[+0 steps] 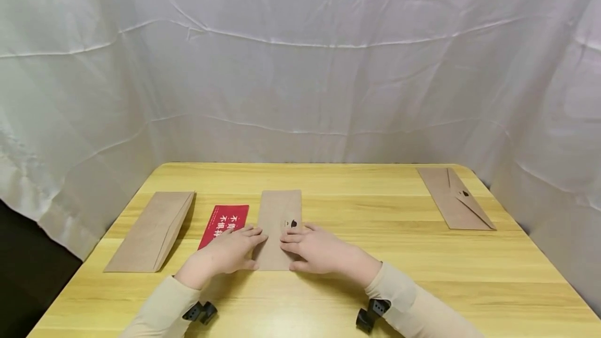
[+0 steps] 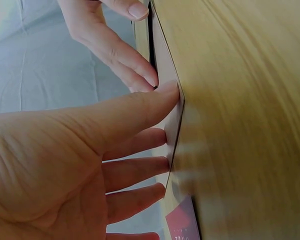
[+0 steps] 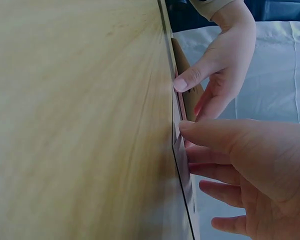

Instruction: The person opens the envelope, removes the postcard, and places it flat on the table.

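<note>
A brown paper envelope (image 1: pixel 280 206) with a small black print lies flat in the middle of the table, its long side running away from me. My left hand (image 1: pixel 229 252) rests on its left edge, fingertips and thumb pressing the paper with the fingers spread. From the other side my right hand (image 1: pixel 321 252) touches the right edge, fingertips just below the print. In the left wrist view the thumb (image 2: pixel 162 100) lies at the near corner of the envelope. A red card (image 1: pixel 230 219) with white characters is beside my left hand, its lower part hidden by that hand.
Another brown envelope (image 1: pixel 141 231) lies at the left, its right side slightly raised. At the far right is a brown envelope (image 1: pixel 441 197) with its pointed flap folded over. White cloth (image 1: pixel 300 93) hangs behind the wooden table (image 1: pixel 375 192).
</note>
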`<state>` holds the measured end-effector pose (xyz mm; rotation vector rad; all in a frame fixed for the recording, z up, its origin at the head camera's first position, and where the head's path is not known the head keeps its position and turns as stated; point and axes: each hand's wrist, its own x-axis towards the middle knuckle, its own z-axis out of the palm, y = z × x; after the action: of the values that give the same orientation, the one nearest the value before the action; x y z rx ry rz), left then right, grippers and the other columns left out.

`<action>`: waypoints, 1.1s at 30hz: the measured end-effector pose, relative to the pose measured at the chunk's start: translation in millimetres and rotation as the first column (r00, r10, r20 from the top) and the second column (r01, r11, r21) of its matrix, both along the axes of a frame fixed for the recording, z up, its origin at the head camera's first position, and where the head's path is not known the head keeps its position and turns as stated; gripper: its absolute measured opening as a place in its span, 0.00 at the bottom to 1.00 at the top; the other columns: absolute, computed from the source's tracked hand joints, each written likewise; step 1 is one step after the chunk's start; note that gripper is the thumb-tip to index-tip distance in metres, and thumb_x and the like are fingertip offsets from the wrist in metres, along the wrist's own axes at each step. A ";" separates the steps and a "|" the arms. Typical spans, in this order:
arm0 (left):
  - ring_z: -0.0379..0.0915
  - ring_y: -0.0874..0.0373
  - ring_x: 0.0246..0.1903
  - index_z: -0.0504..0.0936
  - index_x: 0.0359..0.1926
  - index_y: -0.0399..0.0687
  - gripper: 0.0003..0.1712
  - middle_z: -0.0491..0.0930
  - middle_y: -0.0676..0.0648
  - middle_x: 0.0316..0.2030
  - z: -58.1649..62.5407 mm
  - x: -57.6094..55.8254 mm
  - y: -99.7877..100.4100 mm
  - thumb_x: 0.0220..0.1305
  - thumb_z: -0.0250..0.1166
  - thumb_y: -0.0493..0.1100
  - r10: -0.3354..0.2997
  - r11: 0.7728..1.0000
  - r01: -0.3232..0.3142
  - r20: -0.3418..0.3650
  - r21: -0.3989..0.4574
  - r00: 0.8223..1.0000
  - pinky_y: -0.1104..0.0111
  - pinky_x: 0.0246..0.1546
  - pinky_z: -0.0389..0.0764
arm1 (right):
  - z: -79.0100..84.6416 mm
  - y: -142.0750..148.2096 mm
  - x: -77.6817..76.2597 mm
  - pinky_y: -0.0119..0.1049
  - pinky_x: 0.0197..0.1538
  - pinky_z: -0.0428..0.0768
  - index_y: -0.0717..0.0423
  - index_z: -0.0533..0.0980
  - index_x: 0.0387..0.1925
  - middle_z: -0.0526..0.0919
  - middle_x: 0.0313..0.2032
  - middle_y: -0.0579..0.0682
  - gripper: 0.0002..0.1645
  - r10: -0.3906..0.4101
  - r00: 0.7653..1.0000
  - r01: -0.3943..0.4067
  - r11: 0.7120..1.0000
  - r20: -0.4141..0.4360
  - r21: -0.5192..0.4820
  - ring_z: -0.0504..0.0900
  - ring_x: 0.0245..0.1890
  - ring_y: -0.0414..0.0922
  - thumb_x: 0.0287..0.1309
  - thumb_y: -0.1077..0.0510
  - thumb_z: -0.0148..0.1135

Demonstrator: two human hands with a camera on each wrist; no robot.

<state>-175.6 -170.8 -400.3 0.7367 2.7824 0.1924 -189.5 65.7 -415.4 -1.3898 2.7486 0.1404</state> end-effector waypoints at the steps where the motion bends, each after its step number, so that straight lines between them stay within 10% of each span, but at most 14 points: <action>1: 0.58 0.43 0.72 0.71 0.67 0.47 0.38 0.67 0.42 0.69 -0.3 -0.1 -0.1 0.57 0.71 0.52 -0.002 1.000 0.002 -0.002 -0.001 1.000 0.39 0.68 0.58 | 0.8 0.2 0.0 0.55 0.72 0.63 0.45 0.69 0.67 0.69 0.69 0.42 0.32 -0.001 1.000 0.001 1.000 0.002 -0.005 0.62 0.73 0.43 0.67 0.38 0.52; 22: 0.58 0.42 0.71 0.72 0.66 0.48 0.38 0.67 0.42 0.69 1.1 -0.3 0.0 0.55 0.72 0.52 0.003 1.000 -0.003 0.006 0.018 1.000 0.38 0.67 0.59 | 32.6 14.7 3.7 0.62 0.69 0.62 0.48 0.81 0.53 0.76 0.64 0.47 0.21 -0.027 0.999 0.024 0.992 -0.018 -0.121 0.65 0.71 0.49 0.67 0.44 0.55; 33: 0.57 0.40 0.71 0.72 0.66 0.45 0.38 0.67 0.40 0.69 6.3 2.8 1.3 0.55 0.72 0.50 0.005 0.999 -0.006 0.019 0.045 1.000 0.37 0.68 0.58 | 34.0 31.1 -5.0 0.62 0.69 0.62 0.47 0.83 0.47 0.79 0.61 0.49 0.17 -0.199 0.980 0.200 0.978 0.023 -0.059 0.68 0.70 0.51 0.65 0.44 0.58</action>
<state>-172.7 -169.5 -393.9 0.7346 2.7706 0.2628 -194.5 96.8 -381.4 -1.1112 2.8798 0.0350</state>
